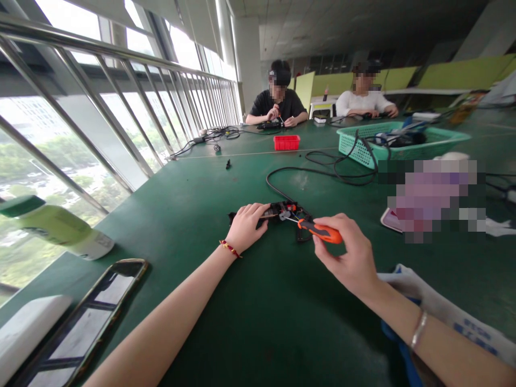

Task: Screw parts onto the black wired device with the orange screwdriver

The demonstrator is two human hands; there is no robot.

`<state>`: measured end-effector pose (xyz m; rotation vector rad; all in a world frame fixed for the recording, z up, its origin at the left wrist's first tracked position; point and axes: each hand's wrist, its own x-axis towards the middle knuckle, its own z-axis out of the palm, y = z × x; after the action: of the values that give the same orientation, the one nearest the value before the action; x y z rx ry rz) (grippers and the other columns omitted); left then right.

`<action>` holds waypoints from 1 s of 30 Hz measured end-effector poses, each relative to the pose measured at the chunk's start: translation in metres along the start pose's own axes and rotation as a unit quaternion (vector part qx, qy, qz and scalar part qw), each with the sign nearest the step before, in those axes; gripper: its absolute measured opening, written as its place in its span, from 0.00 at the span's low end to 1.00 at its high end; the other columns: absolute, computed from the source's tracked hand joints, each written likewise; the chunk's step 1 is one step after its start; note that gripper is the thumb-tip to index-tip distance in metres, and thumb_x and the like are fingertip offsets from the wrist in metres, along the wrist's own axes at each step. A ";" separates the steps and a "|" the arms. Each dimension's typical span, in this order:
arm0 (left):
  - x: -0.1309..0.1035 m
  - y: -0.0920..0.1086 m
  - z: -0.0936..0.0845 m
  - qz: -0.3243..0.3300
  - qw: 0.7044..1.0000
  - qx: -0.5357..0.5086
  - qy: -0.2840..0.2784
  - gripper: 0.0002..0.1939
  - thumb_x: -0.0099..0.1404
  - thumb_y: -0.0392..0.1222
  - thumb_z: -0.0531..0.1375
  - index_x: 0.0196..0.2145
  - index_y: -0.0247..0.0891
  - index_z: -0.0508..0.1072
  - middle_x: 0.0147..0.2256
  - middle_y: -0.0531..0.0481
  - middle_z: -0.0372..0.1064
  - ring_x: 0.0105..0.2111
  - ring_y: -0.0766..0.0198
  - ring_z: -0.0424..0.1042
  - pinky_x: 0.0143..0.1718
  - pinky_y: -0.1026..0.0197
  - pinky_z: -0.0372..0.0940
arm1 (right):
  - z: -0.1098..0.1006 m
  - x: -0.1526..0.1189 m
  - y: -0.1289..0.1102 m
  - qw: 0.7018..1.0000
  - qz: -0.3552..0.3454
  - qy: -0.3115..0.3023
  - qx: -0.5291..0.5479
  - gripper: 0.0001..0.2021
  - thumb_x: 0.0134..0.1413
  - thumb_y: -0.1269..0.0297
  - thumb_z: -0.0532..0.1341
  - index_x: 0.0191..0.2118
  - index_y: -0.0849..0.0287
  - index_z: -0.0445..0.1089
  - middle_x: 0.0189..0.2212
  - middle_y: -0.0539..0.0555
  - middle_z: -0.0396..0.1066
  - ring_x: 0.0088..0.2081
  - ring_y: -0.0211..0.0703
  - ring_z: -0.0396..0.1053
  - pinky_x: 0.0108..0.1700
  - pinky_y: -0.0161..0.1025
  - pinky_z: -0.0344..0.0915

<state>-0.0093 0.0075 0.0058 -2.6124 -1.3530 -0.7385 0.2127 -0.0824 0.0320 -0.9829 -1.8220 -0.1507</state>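
Observation:
A black device (278, 210) with its inner parts exposed lies on the green table (258, 301), and a black cable runs from it. My left hand (246, 228) rests over the device's left part, fingers wrapped round it. In my right hand (346, 250) is an orange and black screwdriver (322, 231), gripped between thumb and fingers. Its metal tip points left and reaches the exposed parts near the device's right end; exact contact is too small to tell.
A green basket (360, 153) with tools and cable stands at the back right, a red tray (286, 143) at the back middle. A phone (92, 322) and a bottle (60, 226) are at the left. Cloth (451, 306) lies under my right forearm. Two people sit across.

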 end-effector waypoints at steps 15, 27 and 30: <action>0.001 0.001 -0.002 0.001 1.000 0.002 -0.003 0.20 0.60 0.36 0.53 0.51 0.39 0.64 0.46 0.47 0.68 0.45 0.58 0.67 0.48 0.55 0.61 | -0.008 -0.010 0.006 0.999 0.037 -0.031 0.013 0.14 0.52 0.67 0.57 0.46 0.58 0.64 0.34 0.54 0.71 0.33 0.42 0.70 0.36 0.39 0.68; 0.001 -0.001 0.000 0.005 1.000 0.003 0.000 0.20 0.60 0.36 0.53 0.51 0.38 0.64 0.45 0.47 0.68 0.45 0.58 0.67 0.48 0.54 0.61 | -0.012 -0.012 0.013 0.996 0.059 -0.062 0.040 0.12 0.51 0.70 0.57 0.43 0.57 0.66 0.34 0.53 0.70 0.33 0.41 0.68 0.36 0.39 0.67; 0.001 0.000 0.000 0.004 1.000 0.006 0.002 0.20 0.60 0.36 0.53 0.51 0.38 0.64 0.45 0.47 0.68 0.45 0.58 0.67 0.48 0.54 0.61 | -0.011 -0.013 0.013 0.994 0.053 -0.069 0.059 0.13 0.50 0.70 0.58 0.44 0.57 0.66 0.34 0.54 0.69 0.34 0.41 0.68 0.36 0.39 0.67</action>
<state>-0.0093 0.0084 0.0063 -2.6044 -1.3406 -0.7337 0.2316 -0.0866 0.0222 -1.0256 -1.8762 0.0913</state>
